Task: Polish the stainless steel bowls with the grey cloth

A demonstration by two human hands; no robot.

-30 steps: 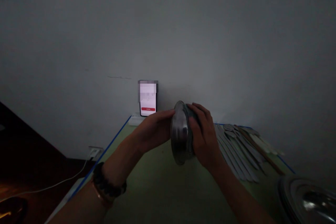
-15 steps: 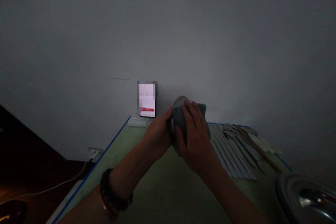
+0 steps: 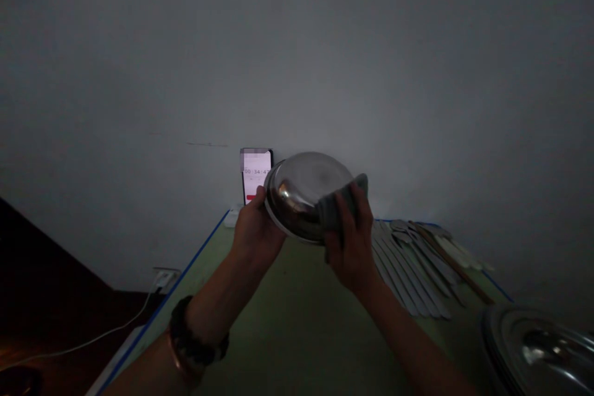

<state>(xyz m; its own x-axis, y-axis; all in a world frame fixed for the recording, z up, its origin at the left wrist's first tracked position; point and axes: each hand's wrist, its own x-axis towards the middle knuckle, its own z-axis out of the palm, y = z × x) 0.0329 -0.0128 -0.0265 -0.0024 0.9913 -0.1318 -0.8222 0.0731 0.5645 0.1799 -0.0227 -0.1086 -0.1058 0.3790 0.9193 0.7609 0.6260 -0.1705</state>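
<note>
A shiny metal bowl [image 3: 301, 189] is held up above the table, its rounded outer side and flat base turned toward me. My left hand [image 3: 257, 223] grips the bowl's left rim, thumb on the near side and the other fingers behind it. In my right hand [image 3: 350, 241] is a grey-green cloth [image 3: 334, 207], pressed against the bowl's lower right side. The right fingers curl over the cloth, and part of it sticks up past them. A dark beaded bracelet [image 3: 192, 334] circles my left wrist.
A lit phone [image 3: 257, 170] leans on the wall behind the bowl. Several pale utensils [image 3: 399, 272] and a brown stick [image 3: 452, 263] lie to the right on the green table [image 3: 288, 322]. Stacked metal dishes [image 3: 533, 346] stand at the near right. A white cable [image 3: 102, 328] hangs left.
The bowl has turned from nearly edge-on to show its outer base, covering part of the phone. My left hand has shifted left, and the right hand with the cloth is at the bowl's right side.
</note>
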